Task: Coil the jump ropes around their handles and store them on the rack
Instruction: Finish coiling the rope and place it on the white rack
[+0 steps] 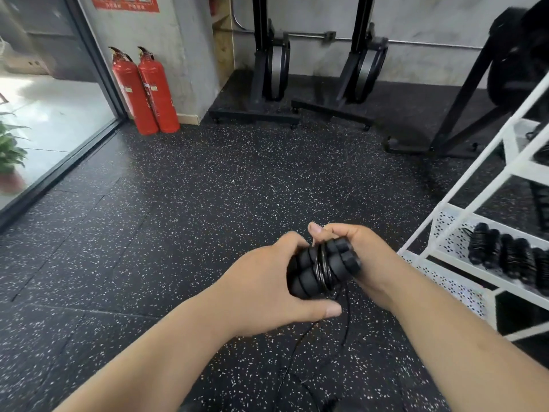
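Left hand [267, 281], right hand [361, 248] covering handles [315, 272] partly, rope [347, 319] cut off below

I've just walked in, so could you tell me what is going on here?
A person's left hand and right hand both grip the black jump rope handles, with a few turns of cord wound round their middle. The rest of the cord trails onto the floor. Other coiled jump ropes lie on the white rack.
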The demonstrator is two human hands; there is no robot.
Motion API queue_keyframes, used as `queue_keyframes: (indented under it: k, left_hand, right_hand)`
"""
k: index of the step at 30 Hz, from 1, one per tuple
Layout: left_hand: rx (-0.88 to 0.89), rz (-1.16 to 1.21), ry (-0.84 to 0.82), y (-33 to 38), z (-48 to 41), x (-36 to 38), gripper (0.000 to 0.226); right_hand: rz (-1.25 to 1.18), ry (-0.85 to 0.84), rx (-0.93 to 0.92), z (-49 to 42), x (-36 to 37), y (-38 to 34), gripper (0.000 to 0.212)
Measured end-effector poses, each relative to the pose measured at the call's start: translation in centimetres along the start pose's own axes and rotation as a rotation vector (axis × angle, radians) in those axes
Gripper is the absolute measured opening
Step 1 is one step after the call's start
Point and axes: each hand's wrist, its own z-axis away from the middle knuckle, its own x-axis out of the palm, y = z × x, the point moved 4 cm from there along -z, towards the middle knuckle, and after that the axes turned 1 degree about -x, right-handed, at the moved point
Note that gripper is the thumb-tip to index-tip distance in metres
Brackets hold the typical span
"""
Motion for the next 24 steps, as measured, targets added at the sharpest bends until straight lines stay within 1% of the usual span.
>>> queue_keyframes:
  k: [2,5,6,8,11,13,14,16,19,21,24]
  left_hand:
    - [-0.050,0.135,-0.037,-0.5,-0.1,0.0,0.062]
    - [-0.121,0.273,-0.093,-1.4,-0.5,0.1,0.054]
    - [-0.140,0.280,-0.073,-1.8,-0.7,0.0,0.054]
    - [-0.162,0.252,0.021,-2.6,-1.1,-0.5,0.054]
    - [-0.209,0.220,0.181,-4.5,-1.6,-1.5,0.055]
    - [-0.272,0.145,0.268,-5.8,-1.8,-2.2,0.060]
    - [-0.305,0.087,0.296,-6.3,-1.8,-2.5,0.060]
    - [-0.355,-0.025,0.334,-6.8,-1.6,-2.9,0.060]
    - [-0.388,-0.189,0.373,-6.7,-1.3,-3.3,0.059]
    - [-0.395,-0.307,0.380,-6.2,-1.2,-3.5,0.056]
    - [-0.357,-0.450,0.322,-5.2,-1.2,-3.1,0.054]
  right_hand:
    - [0.046,0.069,0.021,-0.3,0.5,0.7,0.026]
    - [0.215,0.201,0.049,-0.4,0.8,1.8,0.037]
    - [0.223,0.209,0.048,-0.5,0.9,2.2,0.037]
    - [0.286,0.206,0.028,-0.9,1.6,3.0,0.033]
    - [0.561,0.177,-0.050,-0.8,2.7,2.9,0.041]
    - [0.714,0.132,-0.139,-0.1,3.5,2.3,0.041]
    - [0.783,0.113,-0.172,0.3,3.8,1.9,0.037]
    - [0.944,0.102,-0.211,1.1,4.2,1.2,0.027]
    - [1.147,0.064,-0.268,2.4,4.9,-0.2,0.022]
    - [1.276,0.057,-0.320,3.2,5.0,-1.2,0.023]
    - [1.395,0.107,-0.437,3.6,4.4,-2.8,0.025]
